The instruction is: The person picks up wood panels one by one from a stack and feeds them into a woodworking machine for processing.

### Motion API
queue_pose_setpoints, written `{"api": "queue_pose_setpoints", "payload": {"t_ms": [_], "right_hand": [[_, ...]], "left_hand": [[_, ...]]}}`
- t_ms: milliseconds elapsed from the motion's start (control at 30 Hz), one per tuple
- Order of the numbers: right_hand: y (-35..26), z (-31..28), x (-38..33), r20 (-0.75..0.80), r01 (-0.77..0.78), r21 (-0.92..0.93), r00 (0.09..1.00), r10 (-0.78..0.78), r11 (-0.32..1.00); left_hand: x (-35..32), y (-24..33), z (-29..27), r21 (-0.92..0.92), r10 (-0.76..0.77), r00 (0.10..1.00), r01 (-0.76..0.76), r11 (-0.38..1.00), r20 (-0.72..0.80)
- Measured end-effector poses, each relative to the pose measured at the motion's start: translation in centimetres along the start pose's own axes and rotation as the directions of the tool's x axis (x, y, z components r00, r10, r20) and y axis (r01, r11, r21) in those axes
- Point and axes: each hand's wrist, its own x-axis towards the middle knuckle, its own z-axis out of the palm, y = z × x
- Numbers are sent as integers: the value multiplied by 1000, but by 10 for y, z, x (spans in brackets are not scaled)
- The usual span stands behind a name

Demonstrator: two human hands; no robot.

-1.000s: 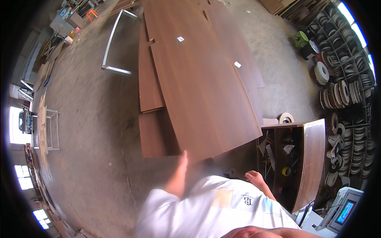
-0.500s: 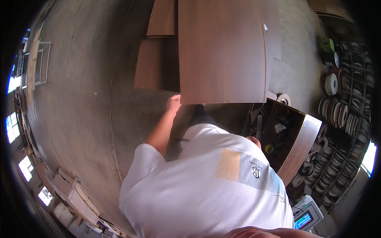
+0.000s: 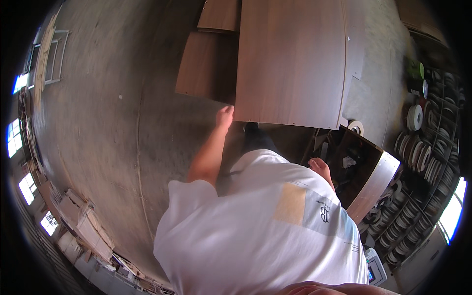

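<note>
At the near left corner of the top wood-grain panel (image 3: 290, 64), which overlies other brown panels (image 3: 206, 64), the left hand (image 3: 225, 117) curls, its grip unclear; the right hand (image 3: 321, 168) half-curls beside an open cabinet (image 3: 368, 192), contents untellable. The panel looks heavy, stiff, smooth: best held by opposite long edges.

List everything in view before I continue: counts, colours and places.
large panel: one, brown, top centre
smaller panels: at least two, brown, along its left
open cabinet: one, brown, right of centre
rolls: many, white to dark, right
stool: one, green, upper right
long boards: several, tan, upper left
frame: one, pale, beside the boards
flat stack: one, pale brown, lower left
windows: at least four, bright white, left and right edges
machine: one, white, lower right
floor: one, grey, left and centre
shirt: one, white, bottom centre
left grip: one, bare, at the large panel's near left corner
right grip: one, bare, beside the open cabinet
</note>
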Motion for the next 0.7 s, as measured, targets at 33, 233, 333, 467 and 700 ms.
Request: {"api": "queue_pose_setpoints", "payload": {"t_ms": [33, 233, 333, 467, 700], "right_hand": [[0, 1, -1, -7, 10, 15, 1000, -10, 1000], [23, 15, -16, -39, -30, 164, 999, 37, 986], [30, 16, -29, -51, -95, 48, 994, 97, 994], [38, 23, -33, -79, -127, 146, 987, 140, 981], [25, 39, -15, -1, -134, 418, 989, 148, 899]], "left_hand": [[-2, -1, 1, -55, -11, 1000, 10, 998, -8], [1, 13, 15, -93, -236, 970, 240, 966, 55], [11, 32, 25, -5, -212, 960, 217, 976, 185], [-3, 56, 38, -15, -208, 973, 211, 977, 103], [-47, 94, 42, 24, -220, 975, 220, 975, -21]]}}
